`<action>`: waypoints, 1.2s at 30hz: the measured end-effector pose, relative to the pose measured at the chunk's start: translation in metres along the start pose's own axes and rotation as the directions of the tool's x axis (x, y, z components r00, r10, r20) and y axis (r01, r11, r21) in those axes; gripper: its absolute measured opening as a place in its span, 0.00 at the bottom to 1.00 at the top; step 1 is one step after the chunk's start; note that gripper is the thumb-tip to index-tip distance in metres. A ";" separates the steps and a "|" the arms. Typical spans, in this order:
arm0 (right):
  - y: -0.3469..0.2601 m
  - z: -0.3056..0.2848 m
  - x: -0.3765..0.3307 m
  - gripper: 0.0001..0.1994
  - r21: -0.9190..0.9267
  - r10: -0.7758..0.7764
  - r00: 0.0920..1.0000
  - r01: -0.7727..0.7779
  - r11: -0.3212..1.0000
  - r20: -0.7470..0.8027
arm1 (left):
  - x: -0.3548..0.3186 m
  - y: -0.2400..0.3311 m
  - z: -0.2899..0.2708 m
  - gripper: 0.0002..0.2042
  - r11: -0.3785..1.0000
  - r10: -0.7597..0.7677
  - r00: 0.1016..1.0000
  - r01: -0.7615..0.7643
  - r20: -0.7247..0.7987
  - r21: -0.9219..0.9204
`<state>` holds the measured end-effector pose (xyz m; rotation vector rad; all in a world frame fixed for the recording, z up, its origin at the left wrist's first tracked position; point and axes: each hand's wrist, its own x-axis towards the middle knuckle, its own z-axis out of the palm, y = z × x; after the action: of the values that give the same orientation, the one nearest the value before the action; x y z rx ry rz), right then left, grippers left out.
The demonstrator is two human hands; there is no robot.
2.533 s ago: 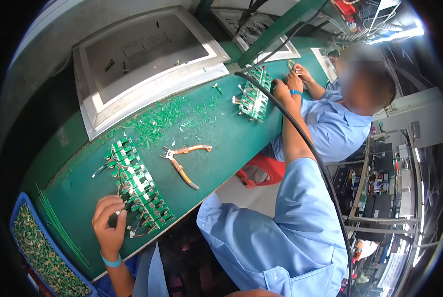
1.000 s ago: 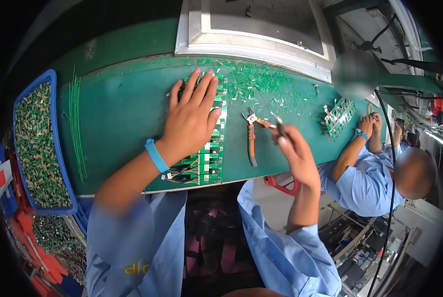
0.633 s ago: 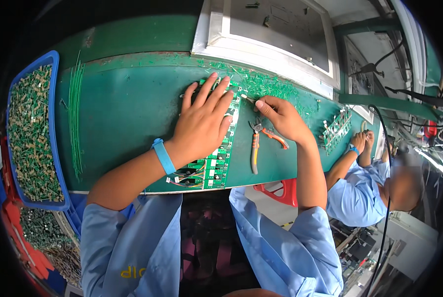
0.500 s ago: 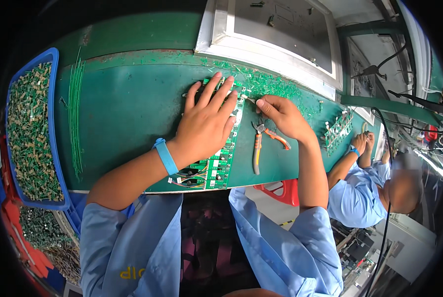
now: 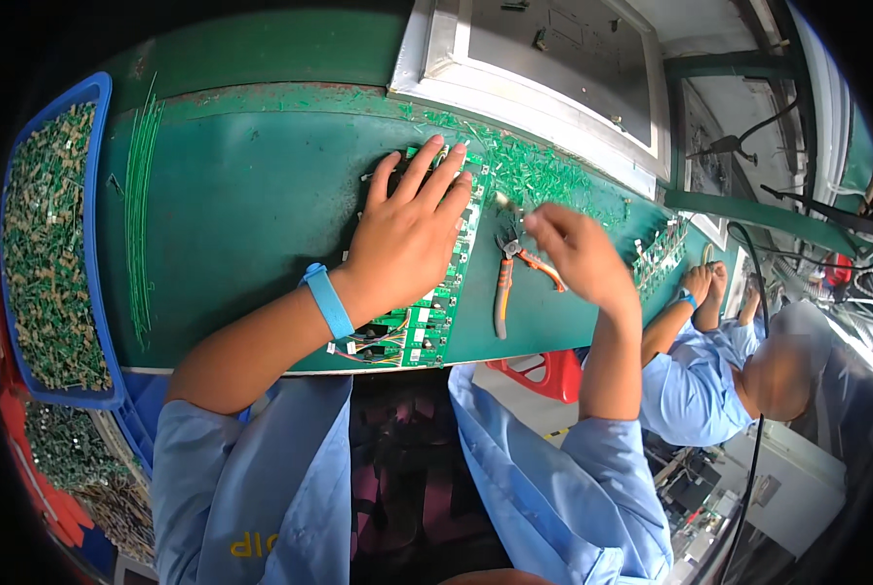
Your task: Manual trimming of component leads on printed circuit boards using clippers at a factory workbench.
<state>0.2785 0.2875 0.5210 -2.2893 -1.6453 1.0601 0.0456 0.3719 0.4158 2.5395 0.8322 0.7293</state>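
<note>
My left hand (image 5: 407,234) lies flat, fingers spread, pressing on a long green circuit board panel (image 5: 426,327) that runs across the green table (image 5: 241,214). A blue wristband (image 5: 326,300) is on that wrist. My right hand (image 5: 575,255) hovers to the right of the panel, its thumb and fingers pinched on a small pale piece (image 5: 503,201). Just below that hand, orange-handled pliers (image 5: 503,292) lie on the table beside the panel.
A blue bin (image 5: 103,322) of small green parts stands at the left, with a bundle of thin green wires (image 5: 139,214) beside it. Green clippings (image 5: 543,175) litter the back. A grey framed tray (image 5: 543,68) sits behind. A co-worker (image 5: 738,375) handles another board (image 5: 656,255) at right.
My right hand has drawn back from the top of the panel toward the right and lifted, fingers pinched. My left hand stays flat on the panel. The pliers have not moved.
</note>
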 end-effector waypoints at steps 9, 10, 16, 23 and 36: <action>0.005 0.030 -0.005 0.17 0.158 -0.001 0.996 -0.014 0.987 0.089 | 0.001 0.001 -0.002 0.23 1.000 0.003 1.000 -0.003 0.005 0.008; -0.002 0.026 -0.007 0.17 0.116 0.031 0.996 -0.041 0.992 0.089 | 0.001 0.002 -0.002 0.24 1.000 -0.002 1.000 0.002 0.017 0.014; -0.041 0.027 -0.022 0.17 -0.264 0.059 0.998 -0.064 0.962 -0.028 | -0.003 0.001 0.001 0.22 1.000 0.010 0.999 -0.008 -0.049 0.024; 0.022 0.041 -0.037 0.18 0.189 0.009 0.994 -0.029 0.982 0.110 | -0.001 0.001 0.000 0.23 1.000 0.007 1.000 -0.007 -0.015 0.003; 0.032 0.044 -0.035 0.17 0.308 0.081 0.995 -0.057 0.950 -0.066 | -0.003 0.001 0.003 0.23 1.000 0.006 1.000 -0.006 -0.023 0.023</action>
<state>0.2710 0.2321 0.4890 -2.1667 -1.2766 1.1342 0.0457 0.3690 0.4128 2.5594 0.8455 0.7566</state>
